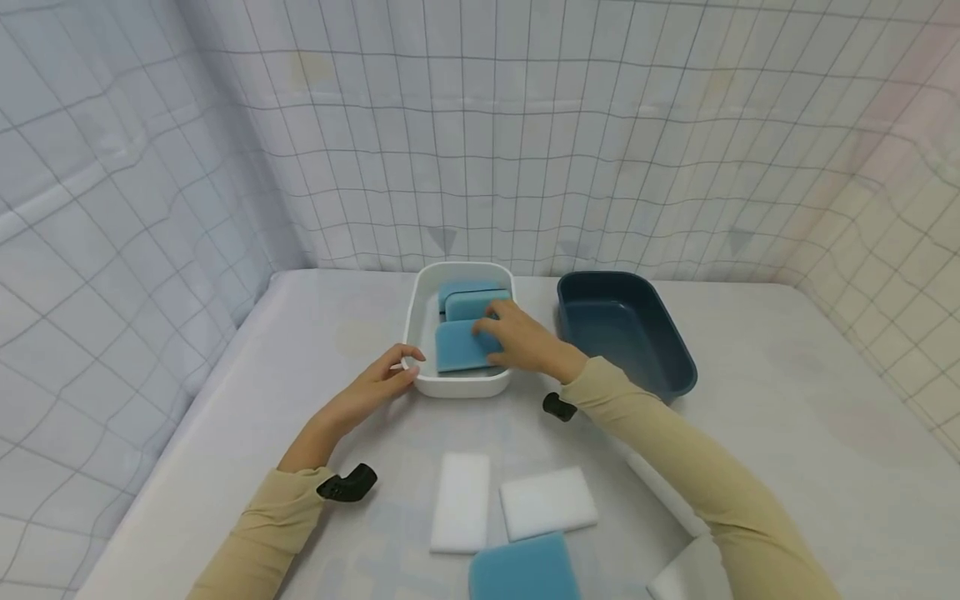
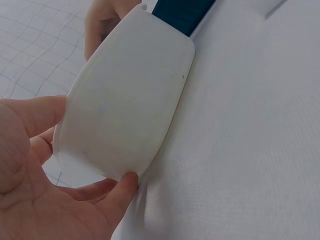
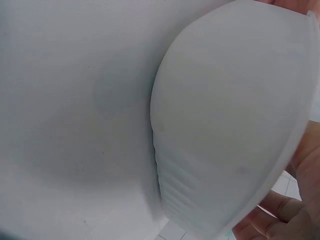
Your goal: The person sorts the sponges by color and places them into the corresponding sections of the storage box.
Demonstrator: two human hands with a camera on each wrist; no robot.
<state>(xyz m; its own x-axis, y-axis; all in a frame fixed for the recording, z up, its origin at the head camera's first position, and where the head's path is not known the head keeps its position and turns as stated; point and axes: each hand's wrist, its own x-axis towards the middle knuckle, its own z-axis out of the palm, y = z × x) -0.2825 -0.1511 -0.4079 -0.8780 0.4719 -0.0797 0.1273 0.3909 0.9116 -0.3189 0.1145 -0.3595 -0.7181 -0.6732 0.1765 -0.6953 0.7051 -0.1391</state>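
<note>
A white plastic basin [image 1: 461,387] stands at the back of the table with several light-blue sponge pads inside. My left hand [image 1: 377,386] grips its near left corner; in the left wrist view, that hand [image 2: 55,185] has digits at the rim and against the outer wall. Reaching over the right side, my right hand [image 1: 528,340] pinches the right part of the nearest blue sponge pad [image 1: 459,348], which lies flat-looking in the basin. Behind it, two more blue pads [image 1: 467,305] overlap. In the right wrist view, the basin's wall [image 3: 225,110] hides the pads, and curled fingers [image 3: 280,207] show past the rim.
A dark-blue basin [image 1: 615,321] stands to the right, partly behind my right forearm. Nearer me lie white pads [image 1: 461,502] [image 1: 549,502], another blue pad [image 1: 527,571] and more white pieces [image 1: 693,571] by the right sleeve. A gridded curtain [image 1: 480,150] surrounds the table.
</note>
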